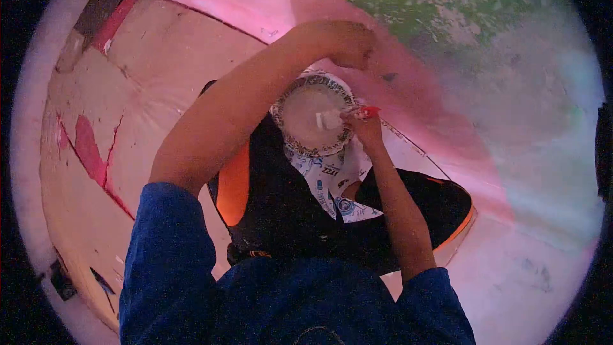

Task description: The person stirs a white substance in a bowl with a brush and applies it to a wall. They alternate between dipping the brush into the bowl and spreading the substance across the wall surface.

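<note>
In the head view, a broad pink-and-green patchy wall (440,19) rises beyond a tan, red-marked surface (166,64). A round, pale-filled bucket with a speckled rim (315,151) sits by the person's legs. The right hand (365,126) has its grip clamped on a red-handled, pale-headed tool (370,112) over the bucket. The left hand (354,45) is near the wall; its fingertips are hidden, so its grip cannot be told. Dark borders cut off the room's edges.

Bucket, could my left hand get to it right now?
Probably yes: the left hand looks close to the bucket, nothing visible between, though the right hand and its tool partly occupy the opening.
</note>
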A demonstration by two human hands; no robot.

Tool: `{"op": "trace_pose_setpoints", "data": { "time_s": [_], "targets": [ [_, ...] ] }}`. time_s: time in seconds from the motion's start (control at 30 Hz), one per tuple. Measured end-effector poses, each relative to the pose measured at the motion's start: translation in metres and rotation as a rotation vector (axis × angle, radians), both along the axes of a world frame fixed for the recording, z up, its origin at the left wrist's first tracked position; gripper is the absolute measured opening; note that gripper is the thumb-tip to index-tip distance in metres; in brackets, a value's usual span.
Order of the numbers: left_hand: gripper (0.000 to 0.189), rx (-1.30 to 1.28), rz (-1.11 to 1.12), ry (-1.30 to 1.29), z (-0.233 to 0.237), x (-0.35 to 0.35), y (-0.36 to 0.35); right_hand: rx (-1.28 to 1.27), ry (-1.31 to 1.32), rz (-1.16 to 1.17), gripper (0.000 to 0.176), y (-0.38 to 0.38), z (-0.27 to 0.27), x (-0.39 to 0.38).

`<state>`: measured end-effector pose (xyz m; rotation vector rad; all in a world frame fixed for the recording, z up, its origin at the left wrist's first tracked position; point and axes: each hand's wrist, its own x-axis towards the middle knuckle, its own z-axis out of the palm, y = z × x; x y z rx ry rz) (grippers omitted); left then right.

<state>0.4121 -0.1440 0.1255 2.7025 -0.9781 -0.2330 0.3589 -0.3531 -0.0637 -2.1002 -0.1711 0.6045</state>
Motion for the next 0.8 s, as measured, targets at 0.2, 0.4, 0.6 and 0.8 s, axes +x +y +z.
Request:
{"op": "trace_pose_setpoints", "data": {
  "time_s": [0.2,0.4,0.6,0.8],
  "targets": [
    [0.03,-0.111,0.018,-0.029,-0.001,-0.003,0.002,0.979,0.707,-0.692,0.013,-0.036,0.024,-0.032],
    [0.025,-0.069,0.034,0.034,-0.001,0.005,0.002,1.309,0.499,-1.041,0.019,-0.053,0.089,-0.046],
    [0.021,-0.118,0.164,0.142,0.024,-0.005,-0.018,1.439,0.302,-1.056,0.02,-0.105,0.126,-0.051],
    [0.024,-0.012,0.089,0.18,0.01,-0.006,-0.038,1.536,-0.058,-1.063,0.015,-0.143,0.197,-0.057]
  ]
}}
